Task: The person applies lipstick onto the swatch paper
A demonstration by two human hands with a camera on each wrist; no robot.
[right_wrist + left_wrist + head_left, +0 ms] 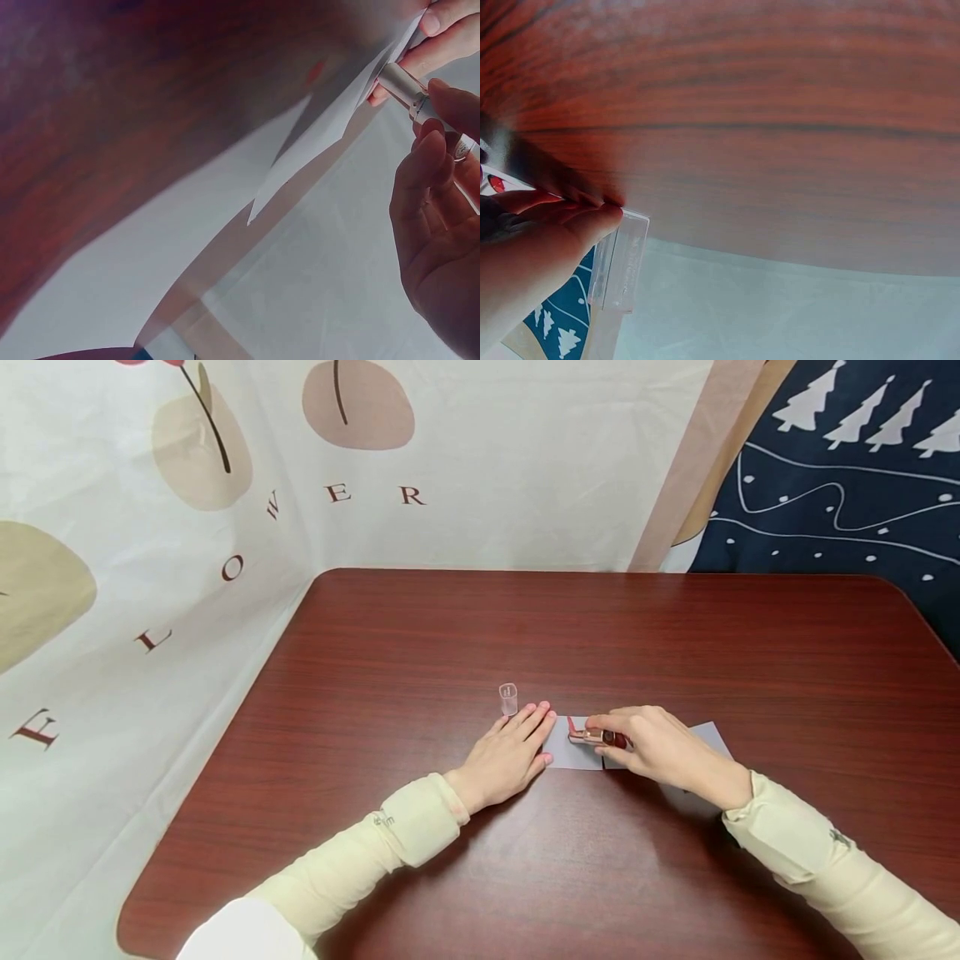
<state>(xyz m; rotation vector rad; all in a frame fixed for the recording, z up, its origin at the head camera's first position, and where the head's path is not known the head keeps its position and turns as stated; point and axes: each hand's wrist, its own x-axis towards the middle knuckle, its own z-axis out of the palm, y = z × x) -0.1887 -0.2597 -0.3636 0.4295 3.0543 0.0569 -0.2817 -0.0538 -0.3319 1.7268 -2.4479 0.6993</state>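
In the head view my right hand (663, 747) pinches a lipstick (588, 737) with a shiny rose-gold tube, its front end low over a pale sheet of paper (561, 752). A red streak (572, 724) shows at that end. Flat on the table, my left hand (506, 758) rests its straight fingers at the sheet's left edge. Just beyond those fingertips is a clear cap (508, 698), also seen beside the fingers in the left wrist view. The right wrist view shows thumb and fingers around the lipstick tube (405, 84); its tip is hidden there.
More pale paper (712, 739) extends under and past my right hand, with a dark seam near the middle. All of it lies on a reddish-brown wooden table (420, 635). A white printed cloth (510, 468) and a dark blue one (825, 502) hang behind the table.
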